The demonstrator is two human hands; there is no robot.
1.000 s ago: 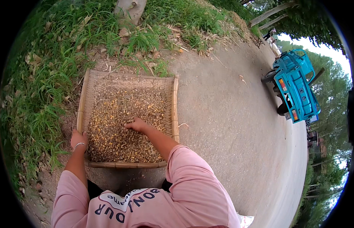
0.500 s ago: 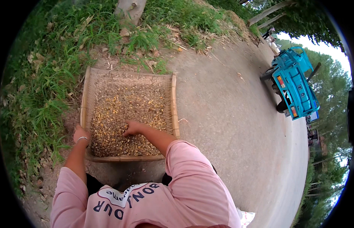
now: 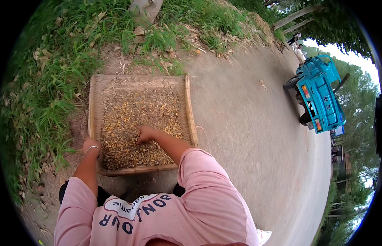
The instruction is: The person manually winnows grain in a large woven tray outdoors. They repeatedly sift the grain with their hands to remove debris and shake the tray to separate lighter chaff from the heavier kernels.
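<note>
A square bamboo-framed sieve with a fine woven bottom lies in front of me. Yellow and brown kernels mixed with darker bits are spread over it, thickest on the near half. My left hand is closed round the frame's left side near the close corner; a thin bracelet circles that wrist. Over the middle of the kernels is my right hand, palm down, its forefinger and thumb apart. The fingertips are at the kernels, and the other fingers are partly hidden under the hand.
Grass and a tree trunk border the left and far side. Paved road stretches to the right, where a blue three-wheeled cargo vehicle stands. A pale bag shows at the lower edge.
My right hand has shifted slightly right in the picture, still over the kernels. The left hand and the sieve's near part have moved a little right too; the kernels appear rearranged.
</note>
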